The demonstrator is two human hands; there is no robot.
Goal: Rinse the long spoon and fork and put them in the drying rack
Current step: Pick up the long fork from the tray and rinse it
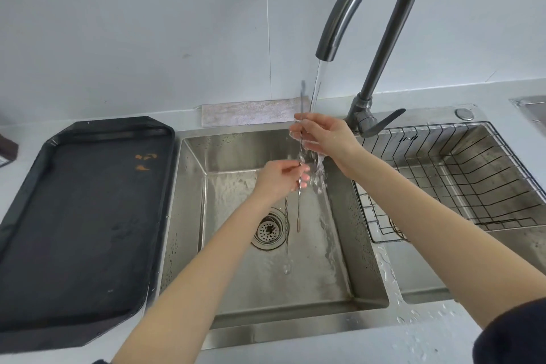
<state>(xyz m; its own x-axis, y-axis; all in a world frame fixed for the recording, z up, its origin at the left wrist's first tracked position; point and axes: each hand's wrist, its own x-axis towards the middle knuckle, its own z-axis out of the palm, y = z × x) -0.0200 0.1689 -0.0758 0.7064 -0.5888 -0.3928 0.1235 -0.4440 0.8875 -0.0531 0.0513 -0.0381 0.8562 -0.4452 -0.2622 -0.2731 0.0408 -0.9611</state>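
Long thin utensil upright over sink basin, just beside faucet stream; spoon or fork, cannot tell. Left hand pinches its lower shaft; right hand curls round upper shaft, wet. Second long utensil lies in basin beside drain strainer. Right: wire drying rack in second basin. Left: dark tray with orange scraps.

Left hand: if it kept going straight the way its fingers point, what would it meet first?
Likely the falling water just past the left hand, which pinches a long utensil; beyond it, the sink wall. Depth is uncertain.
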